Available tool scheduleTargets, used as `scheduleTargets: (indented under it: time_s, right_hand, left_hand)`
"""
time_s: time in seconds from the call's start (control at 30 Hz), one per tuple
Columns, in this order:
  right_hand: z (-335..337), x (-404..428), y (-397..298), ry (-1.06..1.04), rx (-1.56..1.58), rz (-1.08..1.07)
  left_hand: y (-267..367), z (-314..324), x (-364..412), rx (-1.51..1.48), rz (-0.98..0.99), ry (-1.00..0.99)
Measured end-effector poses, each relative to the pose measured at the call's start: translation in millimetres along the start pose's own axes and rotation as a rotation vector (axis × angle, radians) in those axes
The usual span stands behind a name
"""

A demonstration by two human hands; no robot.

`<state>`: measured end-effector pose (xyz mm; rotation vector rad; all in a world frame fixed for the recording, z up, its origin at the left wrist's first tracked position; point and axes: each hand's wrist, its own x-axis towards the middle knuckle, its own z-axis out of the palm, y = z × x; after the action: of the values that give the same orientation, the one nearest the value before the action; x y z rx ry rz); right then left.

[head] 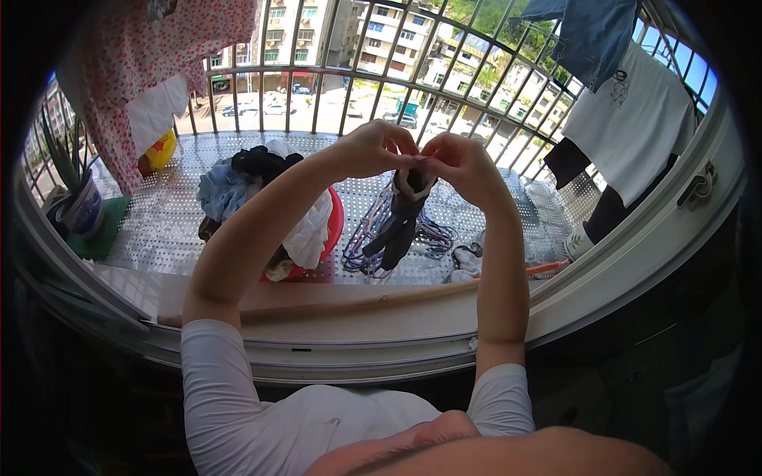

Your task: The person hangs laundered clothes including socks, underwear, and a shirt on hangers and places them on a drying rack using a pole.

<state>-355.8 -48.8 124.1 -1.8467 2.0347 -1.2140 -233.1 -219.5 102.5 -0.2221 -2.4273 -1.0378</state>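
Note:
A small dark grey garment (400, 223) with a paler inner side hangs down from my two hands, out past the window sill. My left hand (376, 149) pinches its upper edge between thumb and fingers. Close beside it, my right hand (463, 166) pinches the same edge, the fingertips almost meeting. Two narrow dark ends dangle at the bottom. Behind and below the garment lies a bundle of purple and blue hangers (358, 247). To the left, under my left forearm, a red basin (337, 223) is heaped with laundry: light blue cloth (223, 190), black cloth (262, 163) and white cloth (309, 238).
Metal bars (315, 71) enclose the perforated metal ledge (161, 208). A potted aloe (83, 205) stands left. Hung clothes flank both sides: a floral cloth (172, 53), a white shirt (634, 119), blue denim (595, 41). A wooden pole (357, 306) lies along the sill.

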Motion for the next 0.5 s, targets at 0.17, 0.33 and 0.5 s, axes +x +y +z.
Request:
scheduleTargets:
  time_s: [0.17,0.33,0.5]
  right_hand:
    - [-25.2,5.0,8.0,-0.049,0.163,-0.037]
    - [-62.3,30.5,44.4,-0.161,0.179,-0.03]
    - [-173.1,120.1,133.4,1.241,0.372,0.179]
  left_hand:
    - [7.1,-3.3,13.4,-0.423,-0.059,0.001]
    - [3.5,-0.2,54.2,-0.146,-0.083,0.05]
    - [11.7,9.8,95.6,0.143,-0.015,0.225]
